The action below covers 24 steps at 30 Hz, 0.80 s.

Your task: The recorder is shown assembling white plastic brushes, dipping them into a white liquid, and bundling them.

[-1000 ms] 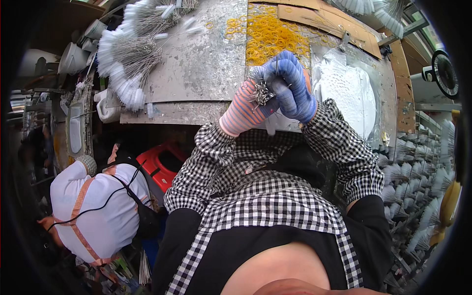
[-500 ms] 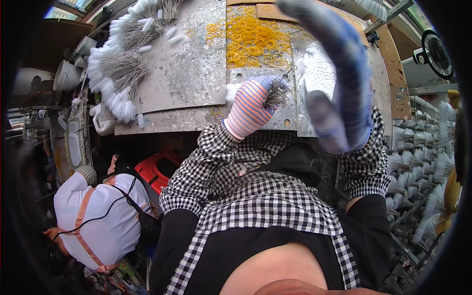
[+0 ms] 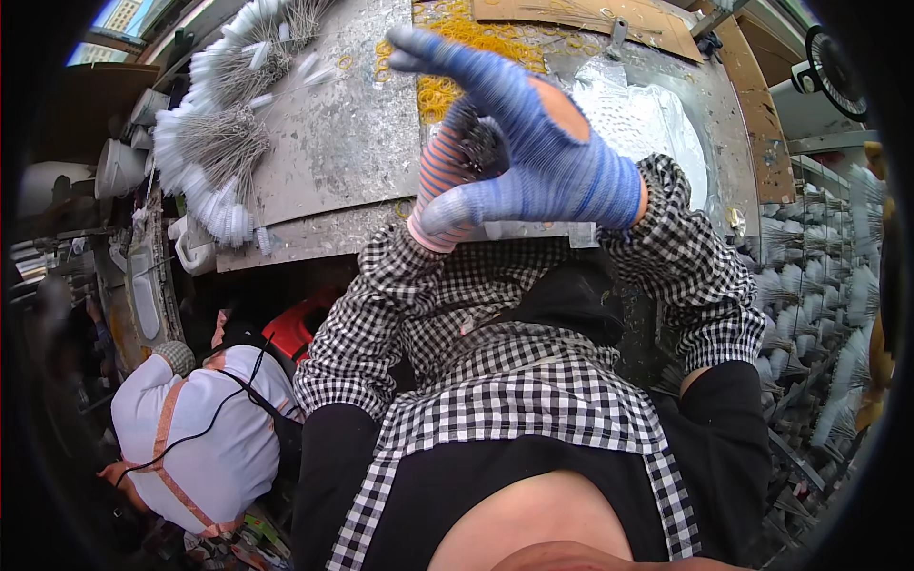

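Note:
My left hand point(image 3: 440, 181), in a pink and orange striped glove, is closed around a small bundle of grey wires point(image 3: 484, 143) above the front edge of the metal table point(image 3: 333, 162). Right beside it, and partly covering it, my right hand point(image 3: 547, 157) in a blue glove is raised toward the camera. Its fingers are spread and I see nothing in it. A heap of yellow rubber bands point(image 3: 447, 67) lies on the table just beyond both hands.
Bundles of grey wires with white ends point(image 3: 214, 152) are piled at the table's left end. A clear plastic bag point(image 3: 647, 114) lies at the right. Racks of similar bundles point(image 3: 819, 285) stand on my right. Another person in a white top point(image 3: 190, 447) crouches at lower left.
My right hand has come off the bundle, swung up and left toward the camera and spread its fingers. The left hand still grips the bundle.

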Each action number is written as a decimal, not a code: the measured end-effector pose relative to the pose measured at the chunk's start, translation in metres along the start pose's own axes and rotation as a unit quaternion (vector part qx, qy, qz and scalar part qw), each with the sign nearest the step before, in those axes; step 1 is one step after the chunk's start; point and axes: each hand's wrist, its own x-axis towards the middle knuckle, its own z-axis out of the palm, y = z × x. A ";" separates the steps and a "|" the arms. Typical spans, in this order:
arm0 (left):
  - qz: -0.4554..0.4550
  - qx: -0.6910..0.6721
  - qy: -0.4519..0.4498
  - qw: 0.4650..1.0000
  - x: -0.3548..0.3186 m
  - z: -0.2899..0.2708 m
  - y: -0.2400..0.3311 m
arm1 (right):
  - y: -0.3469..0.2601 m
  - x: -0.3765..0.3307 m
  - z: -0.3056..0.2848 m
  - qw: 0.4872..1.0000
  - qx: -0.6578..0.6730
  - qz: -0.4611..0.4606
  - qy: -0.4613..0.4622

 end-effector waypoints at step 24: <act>0.286 0.446 -0.115 0.840 0.059 -0.012 -0.021 | 0.114 -0.096 0.071 0.932 -0.141 0.329 0.053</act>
